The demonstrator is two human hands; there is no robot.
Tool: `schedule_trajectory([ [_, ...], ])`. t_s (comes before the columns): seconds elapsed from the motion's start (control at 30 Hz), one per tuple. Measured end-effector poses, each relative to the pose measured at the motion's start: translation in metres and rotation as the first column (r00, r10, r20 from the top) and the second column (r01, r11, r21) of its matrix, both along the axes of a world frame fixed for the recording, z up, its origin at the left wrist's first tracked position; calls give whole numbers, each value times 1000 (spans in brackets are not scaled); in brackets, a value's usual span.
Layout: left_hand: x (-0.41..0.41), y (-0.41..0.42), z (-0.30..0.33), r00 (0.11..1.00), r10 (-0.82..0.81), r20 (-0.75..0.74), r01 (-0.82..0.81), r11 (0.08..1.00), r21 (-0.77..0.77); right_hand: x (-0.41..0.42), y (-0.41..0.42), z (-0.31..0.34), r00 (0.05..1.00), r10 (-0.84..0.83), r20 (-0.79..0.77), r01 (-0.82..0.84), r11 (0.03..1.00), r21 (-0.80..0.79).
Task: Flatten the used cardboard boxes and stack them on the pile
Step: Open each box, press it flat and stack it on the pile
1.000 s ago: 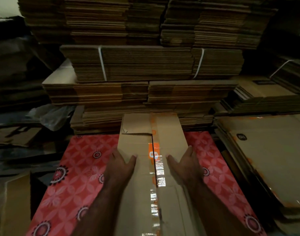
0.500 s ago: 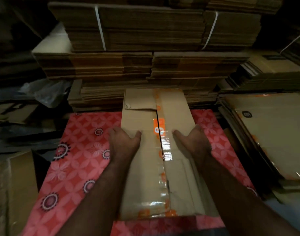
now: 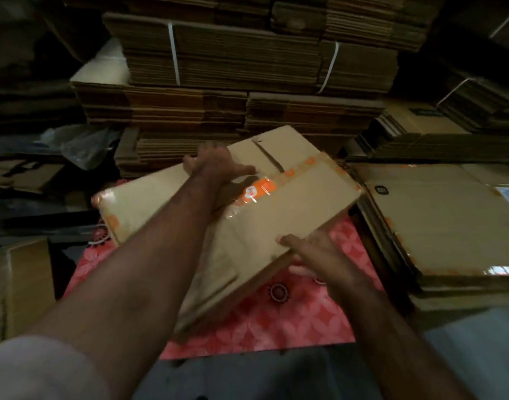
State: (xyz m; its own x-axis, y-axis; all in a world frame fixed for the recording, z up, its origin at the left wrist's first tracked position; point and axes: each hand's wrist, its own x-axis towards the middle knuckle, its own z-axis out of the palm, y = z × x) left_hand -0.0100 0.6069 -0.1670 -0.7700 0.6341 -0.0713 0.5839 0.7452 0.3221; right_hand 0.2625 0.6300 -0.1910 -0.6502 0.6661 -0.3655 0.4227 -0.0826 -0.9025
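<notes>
Swinging round since half a second ago, the box now lies slantwise across the middle of the frame, its orange tape running from lower left to upper right, where earlier it lay lengthwise on the red cloth under two flat palms. The left hand has gone to the far edge, fingers curled over it, thumb stretched along the top. The right hand grips the near right edge, thumb on top and fingers beneath, lifting that side off the cloth.

Strapped bundles of flat cardboard fill the top of the frame. A pile of flattened boxes sits at right, just beside the box. A clear plastic bag lies at left.

Motion blur smears the box's left end. The left forearm hides part of its top, and the left fingertips are out of sight.
</notes>
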Motion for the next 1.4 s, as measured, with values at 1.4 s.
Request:
schedule_trajectory([
  [1.4, 67, -159, -131, 964, 111, -243, -65, 980, 190, -102, 16, -72, 739, 107, 665, -673, 136, 727],
])
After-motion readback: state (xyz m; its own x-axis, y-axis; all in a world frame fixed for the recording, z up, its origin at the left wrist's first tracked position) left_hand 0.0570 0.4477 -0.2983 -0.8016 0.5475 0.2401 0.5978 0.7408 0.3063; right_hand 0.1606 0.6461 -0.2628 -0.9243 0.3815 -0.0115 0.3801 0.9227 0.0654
